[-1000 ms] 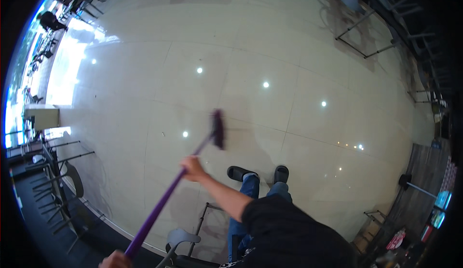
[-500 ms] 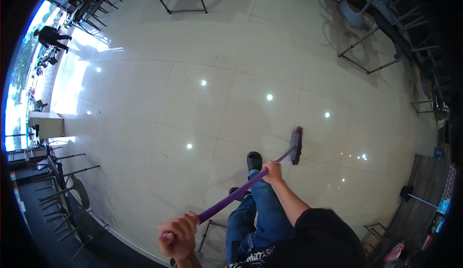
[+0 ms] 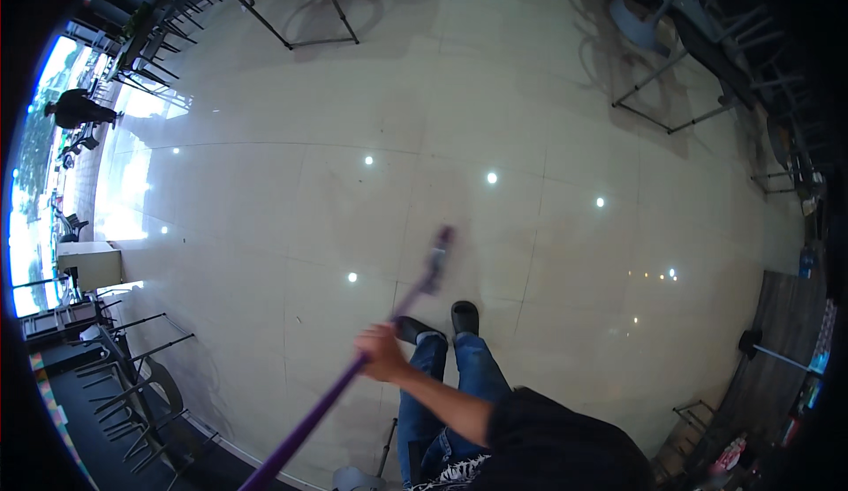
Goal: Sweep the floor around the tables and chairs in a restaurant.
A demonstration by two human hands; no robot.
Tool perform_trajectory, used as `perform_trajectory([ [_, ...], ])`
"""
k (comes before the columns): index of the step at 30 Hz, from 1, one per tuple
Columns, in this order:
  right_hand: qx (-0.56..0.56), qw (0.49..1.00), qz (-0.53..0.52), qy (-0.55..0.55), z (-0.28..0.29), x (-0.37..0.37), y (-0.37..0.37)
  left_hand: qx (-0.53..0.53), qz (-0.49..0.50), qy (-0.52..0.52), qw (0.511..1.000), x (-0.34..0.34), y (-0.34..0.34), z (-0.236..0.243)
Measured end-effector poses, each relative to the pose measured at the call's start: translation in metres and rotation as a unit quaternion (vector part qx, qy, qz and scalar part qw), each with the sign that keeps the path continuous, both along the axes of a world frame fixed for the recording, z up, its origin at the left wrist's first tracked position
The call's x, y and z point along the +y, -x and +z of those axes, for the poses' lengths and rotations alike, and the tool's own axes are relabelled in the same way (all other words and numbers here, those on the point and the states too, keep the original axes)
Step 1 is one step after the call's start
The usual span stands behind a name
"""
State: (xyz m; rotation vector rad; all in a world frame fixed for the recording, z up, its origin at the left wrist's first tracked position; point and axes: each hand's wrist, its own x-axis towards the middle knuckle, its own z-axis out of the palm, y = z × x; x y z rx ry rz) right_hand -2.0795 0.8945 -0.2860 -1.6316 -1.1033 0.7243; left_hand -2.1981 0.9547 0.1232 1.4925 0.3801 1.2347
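Note:
A broom with a purple handle (image 3: 305, 429) slants up from the lower left edge. My right hand (image 3: 382, 354) is closed around the handle, partway down toward the head. The broom head (image 3: 437, 261), grey with purple bristles, is smeared by motion just beyond my feet, over the tiled floor (image 3: 477, 102). Whether its bristles touch the tiles I cannot tell. My left hand is out of sight, and the handle's upper end runs out of the picture. Below the broom head are my two dark shoes (image 3: 465, 318).
Folding tables with upturned chairs (image 3: 654, 23) stand at the far right, and another table (image 3: 322, 41) is at the far side. More chairs (image 3: 141, 394) rest at the near left. A white cabinet (image 3: 90, 264) stands by the windows, where a person (image 3: 79, 109) is.
The broom head has swung left, from right of my feet to ahead of them. My right hand moved left and nearer with the handle; my left hand went out of view.

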Motion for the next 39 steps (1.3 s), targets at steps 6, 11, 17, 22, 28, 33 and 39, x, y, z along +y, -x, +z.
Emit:
perform_trajectory([
  [6, -0.109, 0.936, -0.248, 0.223, -0.122, -0.143, -0.144, 0.034, -0.111, 0.339, 0.934, 0.008, -0.076, -0.203],
  [11, -0.088, 0.960, -0.117, 0.239, -0.176, -0.017, -0.159, 0.029, -0.082, 0.280, 0.956, 0.093, -0.061, -0.216],
  [17, 0.021, 0.994, 0.028, 0.103, -0.095, 0.240, -0.029, 0.064, 0.062, 0.048, 0.995, 0.153, -0.065, -0.076],
  [22, -0.018, 0.993, 0.100, 0.057, 0.002, 0.232, -0.062, -0.015, -0.031, -0.031, 0.999, 0.181, -0.077, -0.012],
  [28, -0.072, 0.974, -0.126, 0.177, -0.061, 0.086, -0.216, 0.014, -0.135, 0.228, 0.964, 0.201, -0.126, -0.135],
  [33, -0.107, 0.925, -0.125, 0.341, -0.158, 0.064, -0.310, -0.023, -0.070, 0.310, 0.948, 0.179, -0.212, -0.232],
  [39, 0.018, 0.999, -0.025, -0.010, -0.161, 0.302, -0.170, 0.067, 0.087, 0.109, 0.988, 0.245, -0.192, -0.112],
])
